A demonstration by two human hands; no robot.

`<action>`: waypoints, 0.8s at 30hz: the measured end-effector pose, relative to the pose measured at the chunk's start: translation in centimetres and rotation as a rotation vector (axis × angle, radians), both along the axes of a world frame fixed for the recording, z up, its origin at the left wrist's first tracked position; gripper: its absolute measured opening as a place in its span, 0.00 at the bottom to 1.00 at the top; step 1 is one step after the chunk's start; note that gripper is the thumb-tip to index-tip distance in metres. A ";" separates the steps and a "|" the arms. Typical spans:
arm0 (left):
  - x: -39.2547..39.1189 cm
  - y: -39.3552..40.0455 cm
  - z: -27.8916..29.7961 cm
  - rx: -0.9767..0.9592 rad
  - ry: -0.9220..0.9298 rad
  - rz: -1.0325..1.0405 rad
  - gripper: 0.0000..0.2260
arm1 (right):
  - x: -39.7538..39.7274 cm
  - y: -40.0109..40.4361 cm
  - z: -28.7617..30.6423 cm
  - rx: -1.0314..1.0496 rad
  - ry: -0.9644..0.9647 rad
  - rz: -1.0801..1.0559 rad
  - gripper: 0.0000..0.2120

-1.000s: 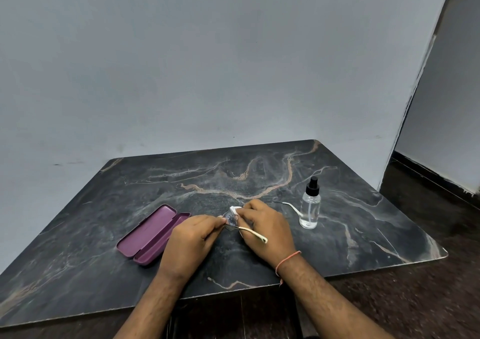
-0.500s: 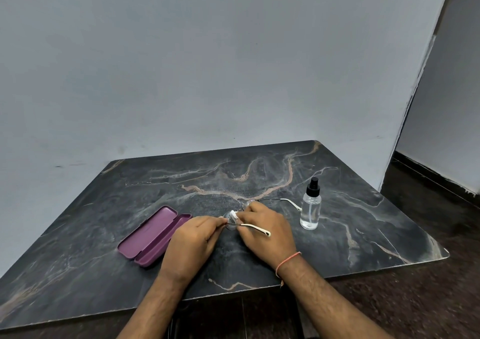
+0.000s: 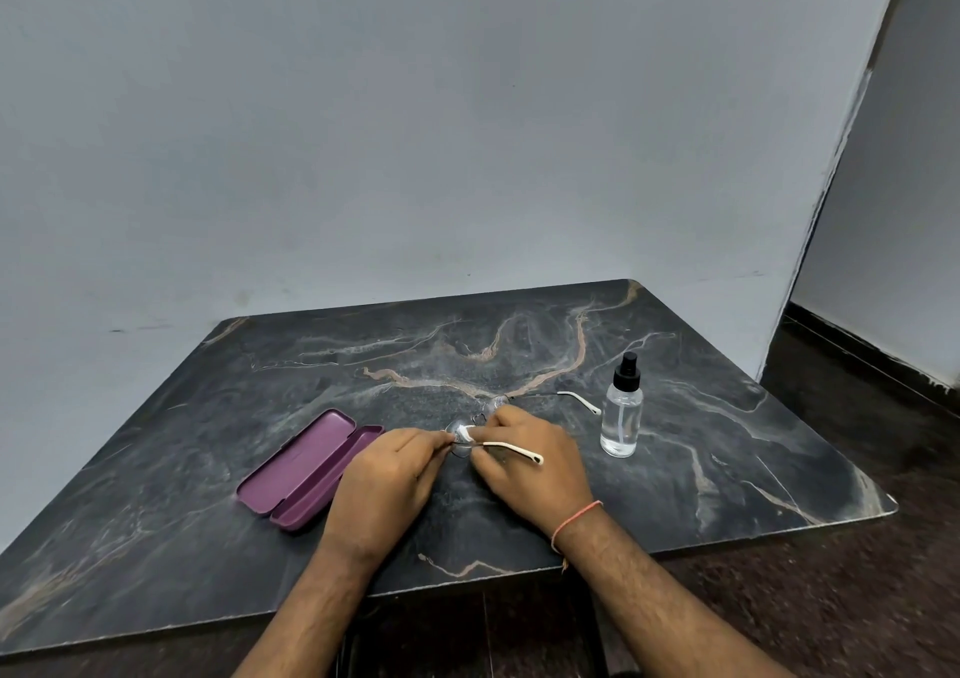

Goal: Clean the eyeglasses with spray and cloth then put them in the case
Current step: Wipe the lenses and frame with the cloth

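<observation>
Your left hand (image 3: 387, 475) pinches the eyeglasses (image 3: 511, 450) at the lens; your right hand (image 3: 530, 462) pinches a white cloth (image 3: 466, 433) onto it. Purple case (image 3: 306, 467) lies open, spray bottle (image 3: 622, 415) upright.

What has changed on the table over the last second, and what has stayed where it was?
Little. The right hand has shifted a touch, and the cream-tipped arm of the eyeglasses lying across it now sits flatter. The white cloth is still pinched against a lens, and the left hand still holds the frame. The open purple case and the spray bottle have not moved.
</observation>
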State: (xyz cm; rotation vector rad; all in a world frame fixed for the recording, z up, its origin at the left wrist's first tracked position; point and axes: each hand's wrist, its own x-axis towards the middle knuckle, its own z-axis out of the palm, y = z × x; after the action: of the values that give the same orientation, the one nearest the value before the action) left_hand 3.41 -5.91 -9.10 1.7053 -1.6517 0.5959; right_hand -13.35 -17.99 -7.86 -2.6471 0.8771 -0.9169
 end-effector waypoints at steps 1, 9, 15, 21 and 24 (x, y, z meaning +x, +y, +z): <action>0.0 0.0 0.0 -0.006 -0.001 0.002 0.13 | 0.0 0.1 0.1 0.016 -0.007 0.011 0.13; 0.0 -0.1 -0.1 -0.001 -0.039 -0.043 0.12 | 0.3 -0.1 0.0 0.006 -0.014 -0.058 0.16; 0.0 -0.4 -0.2 0.010 -0.061 -0.061 0.13 | 0.4 -0.5 0.1 0.091 -0.090 -0.007 0.17; 0.1 -0.2 -0.2 0.012 -0.025 -0.034 0.13 | 0.0 -0.2 0.3 0.115 -0.094 0.050 0.14; -0.1 -0.2 -0.1 0.013 -0.030 -0.042 0.13 | 0.4 -0.7 0.1 0.087 -0.098 -0.075 0.19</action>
State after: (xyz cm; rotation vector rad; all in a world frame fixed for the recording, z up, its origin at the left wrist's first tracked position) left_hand 3.34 -6.12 -9.20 1.6744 -1.7113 0.5941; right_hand -12.96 -18.68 -7.74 -2.4887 0.9760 -0.9930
